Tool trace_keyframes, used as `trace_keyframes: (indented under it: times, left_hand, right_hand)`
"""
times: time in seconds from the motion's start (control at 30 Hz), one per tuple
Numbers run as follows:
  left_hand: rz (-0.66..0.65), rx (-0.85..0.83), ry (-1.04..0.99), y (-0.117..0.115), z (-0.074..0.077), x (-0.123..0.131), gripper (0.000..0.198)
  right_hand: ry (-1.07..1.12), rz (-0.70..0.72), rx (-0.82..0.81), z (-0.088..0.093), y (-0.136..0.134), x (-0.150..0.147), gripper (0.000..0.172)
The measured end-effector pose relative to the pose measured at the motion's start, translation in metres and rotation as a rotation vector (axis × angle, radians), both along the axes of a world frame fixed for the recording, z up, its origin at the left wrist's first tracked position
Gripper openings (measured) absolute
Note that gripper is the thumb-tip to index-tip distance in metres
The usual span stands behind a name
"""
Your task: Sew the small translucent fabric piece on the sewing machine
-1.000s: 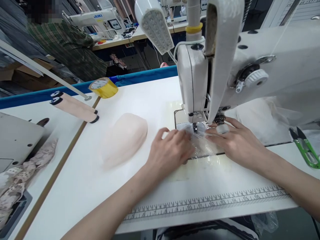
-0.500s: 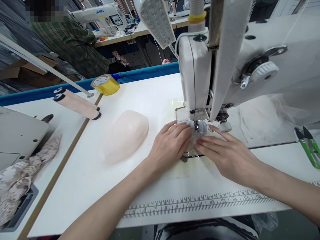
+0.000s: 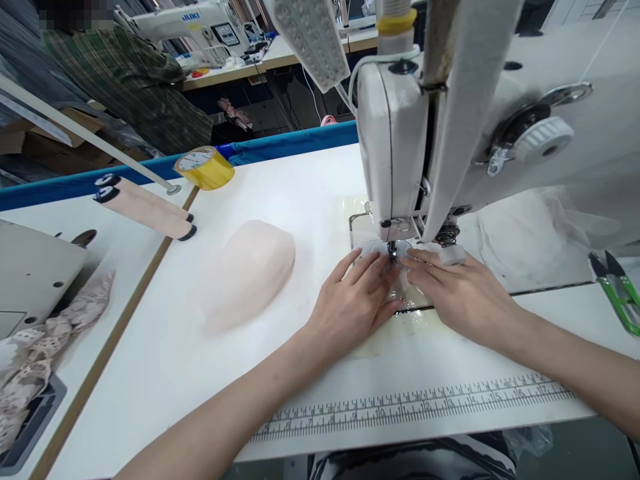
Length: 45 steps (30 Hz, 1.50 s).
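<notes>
Under the white sewing machine (image 3: 387, 153), my left hand (image 3: 353, 293) lies flat with its fingers spread, left of the presser foot (image 3: 393, 249). On the other side my right hand (image 3: 467, 297) lies flat too, fingers stretched toward the foot. Both sets of fingertips press on a small, sheer, whitish piece of fabric by the needle; it is mostly covered by my fingers and its outline is hard to make out. A pale pink moulded bra cup (image 3: 255, 270) rests on the white table to the left of my left hand.
A roll of yellow tape (image 3: 206, 168) and two pale pink rolls (image 3: 145, 210) lie at the far left. Green-handled thread snips (image 3: 620, 293) are at the right, beside folded white fabric (image 3: 525, 240). A ruler strip (image 3: 400, 407) runs along the front edge. A person in a plaid shirt (image 3: 115, 83) is behind.
Both hands have closed in around the presser foot. My left hand has shifted slightly right, its fingers more spread. The camera view has turned a little.
</notes>
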<state>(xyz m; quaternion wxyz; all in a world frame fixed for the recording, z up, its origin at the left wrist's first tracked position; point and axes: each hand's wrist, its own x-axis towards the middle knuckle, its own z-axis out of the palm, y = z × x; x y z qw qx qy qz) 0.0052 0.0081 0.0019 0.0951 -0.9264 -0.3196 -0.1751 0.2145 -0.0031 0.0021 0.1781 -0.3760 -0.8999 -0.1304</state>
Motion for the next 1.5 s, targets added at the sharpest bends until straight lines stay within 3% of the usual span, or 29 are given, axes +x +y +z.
trace_keyframes:
  times: [1.13,1.3,1.5]
  left_hand:
    - [0.046,0.037,0.043,-0.0004,0.0006,0.0009,0.04]
    - [0.015,0.029,-0.001,-0.0008,0.0015,-0.0013,0.039]
    - [-0.012,-0.038,-0.148,-0.0034,0.0036,-0.003,0.029]
  right_hand:
    - [0.041,0.023,-0.003,-0.0028,0.0005,-0.0011,0.037]
    - [0.043,-0.017,0.077,-0.0027,0.0022,-0.0029,0.032]
    - [0.032,0.07,0.197,-0.0013,0.0076,-0.0061,0.025]
